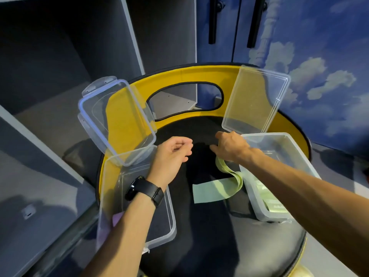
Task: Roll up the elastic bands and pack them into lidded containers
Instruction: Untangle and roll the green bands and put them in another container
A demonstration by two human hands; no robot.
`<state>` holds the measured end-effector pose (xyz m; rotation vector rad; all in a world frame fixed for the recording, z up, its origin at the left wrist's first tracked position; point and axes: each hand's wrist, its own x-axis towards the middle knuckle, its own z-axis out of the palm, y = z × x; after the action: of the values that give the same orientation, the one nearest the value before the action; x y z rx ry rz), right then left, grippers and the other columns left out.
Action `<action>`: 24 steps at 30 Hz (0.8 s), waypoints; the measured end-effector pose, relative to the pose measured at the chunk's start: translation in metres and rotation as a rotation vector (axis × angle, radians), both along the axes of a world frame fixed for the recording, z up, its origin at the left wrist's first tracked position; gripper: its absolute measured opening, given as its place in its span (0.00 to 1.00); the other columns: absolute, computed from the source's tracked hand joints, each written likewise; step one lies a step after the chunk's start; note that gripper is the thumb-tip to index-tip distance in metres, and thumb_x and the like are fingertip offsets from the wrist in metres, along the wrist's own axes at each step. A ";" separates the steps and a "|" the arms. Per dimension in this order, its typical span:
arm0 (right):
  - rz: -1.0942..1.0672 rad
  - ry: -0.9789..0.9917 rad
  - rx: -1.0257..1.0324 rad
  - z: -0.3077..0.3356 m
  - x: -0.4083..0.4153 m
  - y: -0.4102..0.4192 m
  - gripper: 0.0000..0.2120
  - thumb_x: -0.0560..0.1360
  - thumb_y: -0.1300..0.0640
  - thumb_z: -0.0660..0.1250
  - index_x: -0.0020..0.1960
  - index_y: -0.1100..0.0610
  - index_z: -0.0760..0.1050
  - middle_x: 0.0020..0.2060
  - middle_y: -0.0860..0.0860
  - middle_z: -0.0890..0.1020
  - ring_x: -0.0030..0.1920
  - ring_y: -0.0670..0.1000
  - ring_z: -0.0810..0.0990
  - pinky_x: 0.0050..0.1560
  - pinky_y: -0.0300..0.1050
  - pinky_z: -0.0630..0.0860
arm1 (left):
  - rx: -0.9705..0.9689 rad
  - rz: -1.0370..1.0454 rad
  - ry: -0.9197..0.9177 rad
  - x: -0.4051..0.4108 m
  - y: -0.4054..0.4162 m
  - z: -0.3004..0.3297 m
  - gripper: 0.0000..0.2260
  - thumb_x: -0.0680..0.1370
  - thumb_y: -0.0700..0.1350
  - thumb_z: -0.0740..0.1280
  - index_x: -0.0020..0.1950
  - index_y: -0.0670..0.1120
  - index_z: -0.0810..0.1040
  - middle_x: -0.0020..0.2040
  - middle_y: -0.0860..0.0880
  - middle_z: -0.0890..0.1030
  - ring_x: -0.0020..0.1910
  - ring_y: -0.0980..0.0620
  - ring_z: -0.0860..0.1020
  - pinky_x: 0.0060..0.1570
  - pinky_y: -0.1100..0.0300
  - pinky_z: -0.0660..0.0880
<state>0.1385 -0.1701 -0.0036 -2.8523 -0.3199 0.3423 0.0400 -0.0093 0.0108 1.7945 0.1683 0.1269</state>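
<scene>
Two clear plastic boxes sit on a black padded seat [209,226] with a curved yellow back [189,74]. Left box [169,226]: rectangular, thin-walled, lid [111,120] hinged open and leaning upright against the yellow back; a bit of purple [117,217] shows at its near corner, mostly hidden by the forearm. Right box [257,204]: same type, flat clear lid [257,100] standing open behind it; pale green bands [269,200] lie inside along its near wall, partly hidden by the right arm.

Loose band [215,190]: pale green, flat, smooth, ribbon-like strip. One end lies flat on the seat between the boxes; it then folds up in a loop just beside the right box and runs under the right hand.

Right hand [231,146]: palm down over the seat, fingers curled downward, holding the band's upper end; the exact pinch is hidden beneath the hand.

Left hand [173,154]: hovers over the seat by the left box, fingers loosely curled toward the thumb, nothing in them. Black watch [143,190] on the wrist.

Grey shelving [60,76] to the left; cloud-print wall [323,66] to the right.
</scene>
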 end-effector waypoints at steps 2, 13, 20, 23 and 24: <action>-0.031 0.007 0.005 -0.003 0.001 0.005 0.17 0.80 0.50 0.62 0.64 0.60 0.73 0.55 0.59 0.80 0.45 0.55 0.75 0.42 0.45 0.72 | 0.059 -0.036 0.033 0.003 0.001 -0.005 0.06 0.78 0.44 0.66 0.49 0.55 0.79 0.49 0.53 0.82 0.49 0.57 0.81 0.47 0.64 0.80; -0.117 0.064 0.066 -0.004 -0.001 0.013 0.15 0.77 0.63 0.66 0.64 0.62 0.75 0.58 0.60 0.79 0.57 0.59 0.80 0.51 0.47 0.76 | 0.982 -0.371 0.423 0.006 -0.025 -0.041 0.15 0.78 0.42 0.64 0.64 0.47 0.77 0.61 0.45 0.79 0.60 0.45 0.77 0.59 0.54 0.75; -0.096 0.037 0.136 -0.004 -0.001 0.012 0.15 0.79 0.64 0.64 0.65 0.60 0.74 0.59 0.59 0.79 0.58 0.59 0.79 0.54 0.48 0.77 | 1.046 -0.332 0.496 0.007 -0.037 -0.050 0.12 0.77 0.39 0.63 0.61 0.42 0.78 0.59 0.42 0.79 0.56 0.43 0.79 0.54 0.54 0.78; -0.069 -0.017 0.143 0.000 -0.003 0.008 0.17 0.79 0.65 0.64 0.67 0.59 0.72 0.60 0.60 0.78 0.58 0.61 0.78 0.48 0.47 0.74 | 1.018 -0.342 0.502 0.008 -0.038 -0.052 0.12 0.77 0.38 0.63 0.59 0.42 0.78 0.58 0.42 0.80 0.55 0.43 0.79 0.54 0.52 0.78; -0.063 -0.034 0.150 0.003 -0.003 0.007 0.18 0.78 0.65 0.63 0.68 0.59 0.71 0.60 0.61 0.77 0.59 0.62 0.78 0.47 0.48 0.74 | 1.009 -0.345 0.504 0.008 -0.038 -0.051 0.12 0.77 0.38 0.63 0.59 0.42 0.78 0.58 0.42 0.80 0.55 0.43 0.79 0.55 0.52 0.78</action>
<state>0.1352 -0.1633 -0.0002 -2.7158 -0.2500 0.2469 0.0483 -0.0471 -0.0402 2.8042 0.1582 -0.5948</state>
